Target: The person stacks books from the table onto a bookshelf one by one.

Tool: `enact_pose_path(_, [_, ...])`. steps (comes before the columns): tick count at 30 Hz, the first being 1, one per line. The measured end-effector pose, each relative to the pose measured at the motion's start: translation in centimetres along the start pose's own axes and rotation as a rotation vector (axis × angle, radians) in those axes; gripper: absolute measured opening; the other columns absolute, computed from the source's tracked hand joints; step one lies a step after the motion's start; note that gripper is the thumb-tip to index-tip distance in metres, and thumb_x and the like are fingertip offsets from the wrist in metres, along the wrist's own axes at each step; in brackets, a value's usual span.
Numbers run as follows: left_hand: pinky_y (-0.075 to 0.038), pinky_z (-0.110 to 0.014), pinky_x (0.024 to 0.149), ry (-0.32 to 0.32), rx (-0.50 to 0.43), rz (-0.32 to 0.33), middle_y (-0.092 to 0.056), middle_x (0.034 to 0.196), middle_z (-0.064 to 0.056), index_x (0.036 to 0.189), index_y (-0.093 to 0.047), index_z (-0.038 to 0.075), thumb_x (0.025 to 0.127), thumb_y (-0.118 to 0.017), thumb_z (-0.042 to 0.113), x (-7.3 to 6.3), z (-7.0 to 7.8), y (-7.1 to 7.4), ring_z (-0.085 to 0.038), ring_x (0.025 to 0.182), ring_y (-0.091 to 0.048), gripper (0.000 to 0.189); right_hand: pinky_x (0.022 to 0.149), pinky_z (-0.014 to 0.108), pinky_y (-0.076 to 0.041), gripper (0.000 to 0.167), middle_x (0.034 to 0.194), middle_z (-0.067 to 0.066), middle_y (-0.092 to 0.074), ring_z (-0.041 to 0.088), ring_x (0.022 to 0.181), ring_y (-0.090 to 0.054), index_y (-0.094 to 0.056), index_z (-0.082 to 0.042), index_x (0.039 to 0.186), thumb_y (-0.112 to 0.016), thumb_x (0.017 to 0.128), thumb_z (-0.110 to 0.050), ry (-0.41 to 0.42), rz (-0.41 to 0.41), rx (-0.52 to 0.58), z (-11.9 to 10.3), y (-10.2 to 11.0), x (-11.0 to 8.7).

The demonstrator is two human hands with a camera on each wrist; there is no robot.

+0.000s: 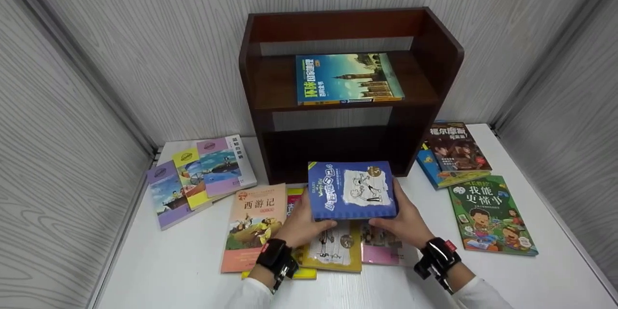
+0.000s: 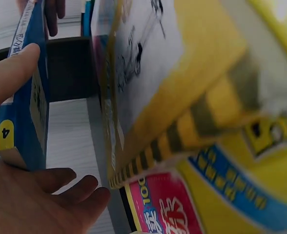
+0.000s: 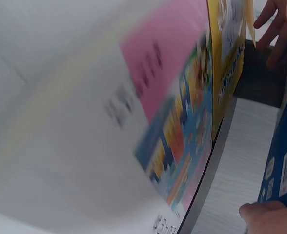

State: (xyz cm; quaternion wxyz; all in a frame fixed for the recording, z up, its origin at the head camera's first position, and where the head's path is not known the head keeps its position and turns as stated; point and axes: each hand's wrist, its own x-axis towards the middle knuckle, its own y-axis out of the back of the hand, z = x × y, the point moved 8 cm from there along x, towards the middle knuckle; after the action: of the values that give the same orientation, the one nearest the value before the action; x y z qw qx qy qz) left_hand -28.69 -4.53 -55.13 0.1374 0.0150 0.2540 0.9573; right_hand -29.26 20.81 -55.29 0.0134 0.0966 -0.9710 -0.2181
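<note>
A thick blue book (image 1: 352, 190) with a cartoon on its cover is held up in front of the dark wooden bookshelf (image 1: 355, 118). My left hand (image 1: 299, 226) grips its left side, thumb over the edge; a yellow label marks the spine in the left wrist view. On the opposite side, my right hand (image 1: 406, 222) holds the book with its thumb at the near edge. Below the hands lie a yellow cartoon book (image 1: 333, 256), an orange book (image 1: 256, 227) and a pink-and-white book (image 1: 391, 251), partly hidden by the arms.
A blue book with a clock tower (image 1: 347, 77) lies flat on the upper shelf. Three overlapping books (image 1: 217, 169) lie left of the bookshelf. A brown book (image 1: 458, 147) and a green book (image 1: 492, 215) lie on the right. Grey panel walls (image 1: 72, 106) enclose the white table (image 1: 159, 270).
</note>
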Motion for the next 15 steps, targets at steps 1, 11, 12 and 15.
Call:
enact_pose_path(1, [-0.028,-0.059,0.127,-0.012,0.004,-0.007,-0.036,0.167,-0.018,0.170,-0.013,0.015,0.088,-0.087,0.027,0.5,-0.1,0.2,-0.039,0.153,-0.038,0.111,0.131,0.054,-0.017,0.130,0.176,0.021,-0.010,0.042,0.161,-0.016,0.003,-0.011,0.170,-0.092,0.083,-0.021,-0.009,-0.008,-0.018,0.1,0.1,0.5])
enact_pose_path(11, [-0.033,-0.059,0.125,0.040,0.024,-0.027,-0.048,0.157,-0.026,0.164,-0.030,0.003,0.084,-0.090,0.030,3.7,-1.5,1.6,-0.044,0.147,-0.045,0.104,0.129,0.057,-0.022,0.128,0.172,0.029,-0.016,0.045,0.159,-0.022,0.002,0.002,0.167,-0.090,0.086,-0.032,-0.123,-0.093,-0.076,1.4,-0.3,4.1])
enact_pose_path(12, [-0.029,-0.061,0.126,0.049,0.052,-0.021,-0.043,0.160,-0.028,0.163,-0.032,0.001,0.083,-0.091,0.032,4.0,-1.6,1.8,-0.047,0.150,-0.039,0.104,0.129,0.057,-0.023,0.127,0.172,0.029,-0.018,0.045,0.159,-0.023,0.002,0.002,0.167,-0.090,0.086,-0.031,-0.125,-0.091,-0.072,1.5,-0.3,4.5])
enact_pose_path(15, [-0.016,-0.063,0.129,0.066,0.146,-0.006,-0.030,0.169,-0.028,0.164,-0.034,0.002,0.081,-0.091,0.036,4.9,-1.8,2.2,-0.050,0.159,-0.020,0.106,0.129,0.057,-0.024,0.125,0.171,0.029,-0.023,0.044,0.157,-0.027,0.001,0.001,0.168,-0.090,0.087,-0.027,-0.112,-0.095,-0.053,1.4,-0.2,5.5])
